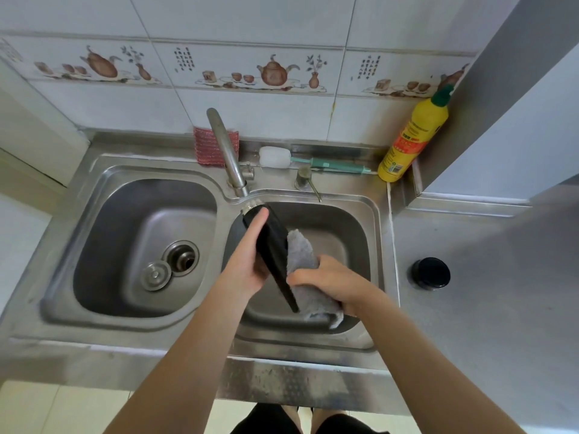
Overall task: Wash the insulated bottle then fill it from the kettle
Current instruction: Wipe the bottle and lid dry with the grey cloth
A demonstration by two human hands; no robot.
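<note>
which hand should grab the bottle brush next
Right, probably. The brush lies on the back ledge toward the right. The right hand holds only the cloth, easy to drop; the left hand grips the bottle.

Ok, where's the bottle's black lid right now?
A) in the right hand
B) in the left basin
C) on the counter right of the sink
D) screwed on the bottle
C: the black lid sits on the steel counter, apart from the bottle, while the right hand grips the grey cloth.
</note>
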